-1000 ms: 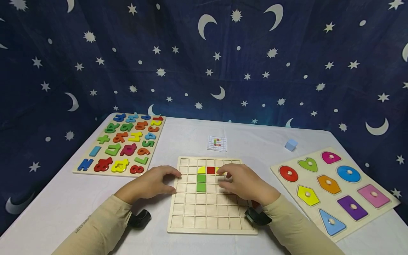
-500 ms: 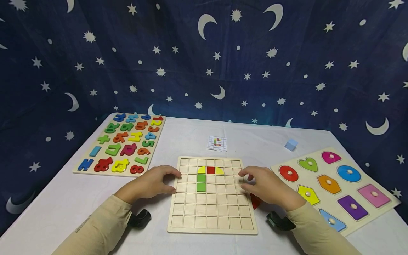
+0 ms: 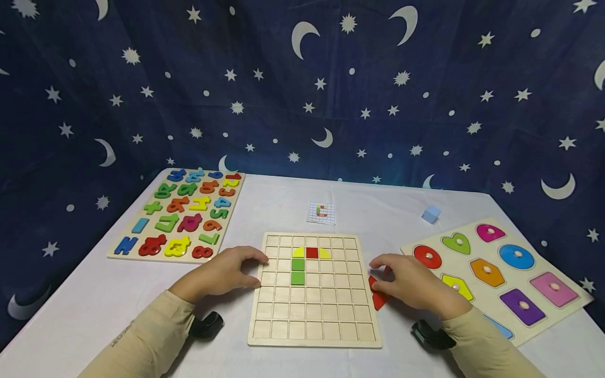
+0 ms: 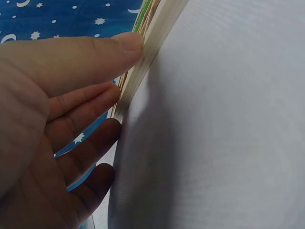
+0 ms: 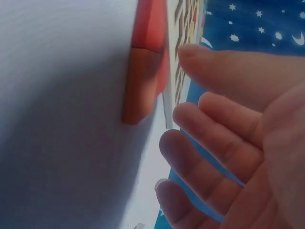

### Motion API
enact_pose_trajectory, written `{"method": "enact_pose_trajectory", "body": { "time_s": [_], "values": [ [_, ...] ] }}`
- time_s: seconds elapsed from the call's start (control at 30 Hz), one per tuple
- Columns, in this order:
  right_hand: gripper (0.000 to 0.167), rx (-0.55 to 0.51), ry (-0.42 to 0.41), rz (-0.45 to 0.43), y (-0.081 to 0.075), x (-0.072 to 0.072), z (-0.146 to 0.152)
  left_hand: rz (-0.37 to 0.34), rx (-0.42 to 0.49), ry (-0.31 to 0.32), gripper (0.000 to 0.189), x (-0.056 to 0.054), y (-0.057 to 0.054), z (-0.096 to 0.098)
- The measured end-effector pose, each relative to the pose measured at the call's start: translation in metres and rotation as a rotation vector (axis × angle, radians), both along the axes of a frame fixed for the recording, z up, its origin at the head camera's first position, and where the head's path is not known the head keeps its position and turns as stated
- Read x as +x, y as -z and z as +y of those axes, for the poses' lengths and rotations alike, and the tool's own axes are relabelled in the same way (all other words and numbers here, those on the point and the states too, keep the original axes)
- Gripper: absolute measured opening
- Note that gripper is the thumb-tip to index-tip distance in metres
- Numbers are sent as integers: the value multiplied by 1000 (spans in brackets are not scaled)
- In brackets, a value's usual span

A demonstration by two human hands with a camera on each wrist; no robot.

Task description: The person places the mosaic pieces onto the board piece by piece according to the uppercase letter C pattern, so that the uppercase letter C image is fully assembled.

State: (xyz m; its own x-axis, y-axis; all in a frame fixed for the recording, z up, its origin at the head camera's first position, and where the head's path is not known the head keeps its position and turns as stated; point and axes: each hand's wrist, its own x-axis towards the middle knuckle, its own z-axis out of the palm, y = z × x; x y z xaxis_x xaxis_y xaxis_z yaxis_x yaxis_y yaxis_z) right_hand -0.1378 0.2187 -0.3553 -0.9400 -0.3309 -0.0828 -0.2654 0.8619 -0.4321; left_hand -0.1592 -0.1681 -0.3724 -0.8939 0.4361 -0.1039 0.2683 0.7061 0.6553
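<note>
A wooden grid board (image 3: 314, 312) lies before me. In its cells sit two yellow rounded tiles (image 3: 299, 253), a red square tile (image 3: 312, 253) between them, and two green square tiles (image 3: 298, 278) below the left one. My left hand (image 3: 222, 274) rests its thumb and fingertips along the board's left edge. Over the table at the right edge, my right hand (image 3: 416, 283) holds nothing, its fingers loosely bent and apart. Beneath it are red pieces (image 3: 379, 300), partly hidden in the head view; the right wrist view also shows an orange piece (image 5: 139, 86) touching a red one.
Behind the board lies a small printed pattern card (image 3: 321, 213). A number puzzle (image 3: 156, 207) is at the left, a knobbed shape puzzle (image 3: 472, 239) at the right. A light blue cube (image 3: 431, 214) stands at the back right. A starry cloth (image 3: 283, 105) hangs behind the table.
My right hand has left the right yellow tile, which now shows fully in its cell, and moved right to beside the red pieces. The left hand stays at the board's edge.
</note>
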Motion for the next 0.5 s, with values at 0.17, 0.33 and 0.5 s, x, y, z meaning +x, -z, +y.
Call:
{"method": "enact_pose_trajectory", "body": {
  "time_s": [0.17,0.33,0.5],
  "values": [
    [37,1,-23,7,4,-1,0,6,5,0,42,0,1,0],
    [32,10,-20,10,6,-2,-1,14,7,7,41,0,1,0],
    [29,19,-18,31,6,-3,-1,13,5,3,42,0,1,0]
  ]
}}
